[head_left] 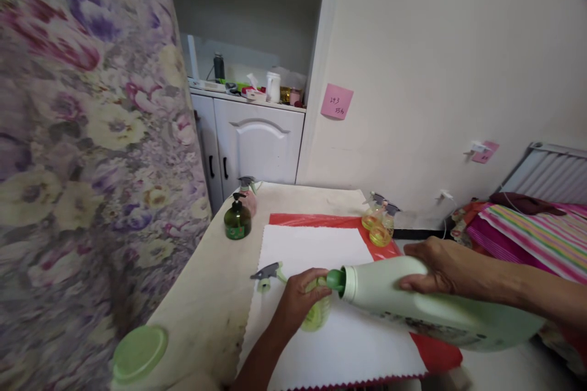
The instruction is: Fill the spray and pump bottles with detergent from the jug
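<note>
My right hand [447,269] grips a large pale-green detergent jug [431,305], tipped on its side with its green spout toward the left. My left hand [300,299] is closed around a small clear bottle of yellow-green liquid [317,313], held right under the jug's spout. A grey-and-green spray head [267,275] lies on the white sheet [316,250] just left of my left hand.
The white sheet lies over a red sheet [321,220] on a pale table [215,293]. A dark green pump bottle [237,218] and a pink spray bottle [248,194] stand at the back left, two yellow spray bottles [380,225] at the back right. A green lid [139,353] sits near left. A floral curtain [82,134] hangs left.
</note>
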Demonstrator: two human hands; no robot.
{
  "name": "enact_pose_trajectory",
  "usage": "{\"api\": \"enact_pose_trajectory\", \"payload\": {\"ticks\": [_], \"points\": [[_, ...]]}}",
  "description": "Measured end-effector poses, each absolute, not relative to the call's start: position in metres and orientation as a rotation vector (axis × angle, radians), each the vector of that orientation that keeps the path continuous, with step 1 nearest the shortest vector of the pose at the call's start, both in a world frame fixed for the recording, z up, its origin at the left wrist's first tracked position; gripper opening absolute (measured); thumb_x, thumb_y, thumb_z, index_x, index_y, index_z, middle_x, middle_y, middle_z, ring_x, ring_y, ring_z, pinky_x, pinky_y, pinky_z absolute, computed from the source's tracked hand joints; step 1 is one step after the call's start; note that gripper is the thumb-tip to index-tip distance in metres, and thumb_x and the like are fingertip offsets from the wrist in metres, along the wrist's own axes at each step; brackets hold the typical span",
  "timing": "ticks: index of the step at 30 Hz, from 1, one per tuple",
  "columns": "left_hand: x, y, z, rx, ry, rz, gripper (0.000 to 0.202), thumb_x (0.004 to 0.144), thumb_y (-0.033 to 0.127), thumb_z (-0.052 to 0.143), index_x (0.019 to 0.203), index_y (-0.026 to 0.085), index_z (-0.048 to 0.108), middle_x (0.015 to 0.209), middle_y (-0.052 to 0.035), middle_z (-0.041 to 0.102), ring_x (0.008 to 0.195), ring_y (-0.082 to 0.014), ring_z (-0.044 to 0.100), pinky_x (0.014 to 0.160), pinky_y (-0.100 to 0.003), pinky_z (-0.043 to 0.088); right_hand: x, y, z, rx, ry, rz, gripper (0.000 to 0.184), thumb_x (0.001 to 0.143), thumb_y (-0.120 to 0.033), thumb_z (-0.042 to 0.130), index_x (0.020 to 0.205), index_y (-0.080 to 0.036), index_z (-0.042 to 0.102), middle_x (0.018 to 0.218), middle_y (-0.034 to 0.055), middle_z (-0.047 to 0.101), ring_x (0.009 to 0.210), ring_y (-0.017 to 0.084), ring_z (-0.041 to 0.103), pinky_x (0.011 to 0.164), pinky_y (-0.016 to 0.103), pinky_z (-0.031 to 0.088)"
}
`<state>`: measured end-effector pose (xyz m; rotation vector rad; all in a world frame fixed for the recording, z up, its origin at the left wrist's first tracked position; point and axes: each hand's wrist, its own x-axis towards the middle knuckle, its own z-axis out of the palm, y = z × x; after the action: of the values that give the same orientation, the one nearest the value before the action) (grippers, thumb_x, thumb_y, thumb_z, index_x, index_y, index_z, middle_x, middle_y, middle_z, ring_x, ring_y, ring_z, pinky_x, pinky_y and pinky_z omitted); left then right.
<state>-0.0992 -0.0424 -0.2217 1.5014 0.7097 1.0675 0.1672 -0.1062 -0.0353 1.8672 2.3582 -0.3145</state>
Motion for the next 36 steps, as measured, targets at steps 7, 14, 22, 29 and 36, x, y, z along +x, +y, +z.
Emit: {"api": "enact_pose_trajectory", "payload": {"ticks": [7, 14, 22, 29, 36], "points": [[-0.099, -0.042, -0.225, 1.508, 0.689, 1.074, 0.021, 0.075, 0.025, 0.071, 0.094, 0.019, 0.074, 0.095, -0.0041, 0.074, 0.094, -0.0231, 0.065, 0.086, -0.03, 0.046, 0.164, -0.107, -0.031, 1.833, 2.366, -0.246, 0.055, 0.08, -0.074, 0.046, 0.075, -0.019, 0.052, 0.064, 0.0064, 0.063, 0.055, 0.02, 0.06, 0.048, 0.027, 0.032], [-0.099, -0.043, -0.221, 1.497, 0.693, 1.071, 0.021, 0.075, 0.025, 0.071, 0.095, 0.019, 0.074, 0.095, -0.0047, 0.074, 0.094, -0.0234, 0.064, 0.086, -0.03, 0.046, 0.163, -0.108, -0.029, 1.836, 2.372, -0.28, 0.054, 0.08, -0.072, 0.048, 0.075, -0.019, 0.054, 0.066, 0.0077, 0.065, 0.057, 0.022, 0.063, 0.048, 0.028, 0.033], [-0.098, -0.043, -0.224, 1.503, 0.703, 1.06, 0.021, 0.074, 0.026, 0.072, 0.094, 0.019, 0.074, 0.095, -0.0048, 0.074, 0.094, -0.0235, 0.064, 0.086, -0.03, 0.045, 0.163, -0.107, -0.027, 1.833, 2.357, -0.278, 0.055, 0.08, -0.073, 0.047, 0.075, -0.019, 0.054, 0.069, 0.0087, 0.066, 0.059, 0.022, 0.063, 0.05, 0.027, 0.035], [-0.098, -0.042, -0.224, 1.497, 0.697, 1.054, 0.022, 0.075, 0.028, 0.072, 0.096, 0.019, 0.074, 0.095, -0.0048, 0.074, 0.095, -0.0239, 0.064, 0.087, -0.031, 0.046, 0.16, -0.107, -0.024, 1.827, 2.338, -0.292, 0.057, 0.078, -0.075, 0.047, 0.076, -0.019, 0.052, 0.07, 0.0105, 0.067, 0.061, 0.024, 0.064, 0.051, 0.027, 0.036], [-0.098, -0.044, -0.221, 1.494, 0.704, 1.06, 0.021, 0.074, 0.026, 0.071, 0.094, 0.019, 0.074, 0.095, -0.0042, 0.074, 0.095, -0.0237, 0.065, 0.086, -0.03, 0.046, 0.155, -0.107, -0.02, 1.829, 2.302, -0.298, 0.056, 0.079, -0.074, 0.046, 0.076, -0.019, 0.051, 0.072, 0.0112, 0.067, 0.064, 0.025, 0.065, 0.052, 0.027, 0.036]]}}
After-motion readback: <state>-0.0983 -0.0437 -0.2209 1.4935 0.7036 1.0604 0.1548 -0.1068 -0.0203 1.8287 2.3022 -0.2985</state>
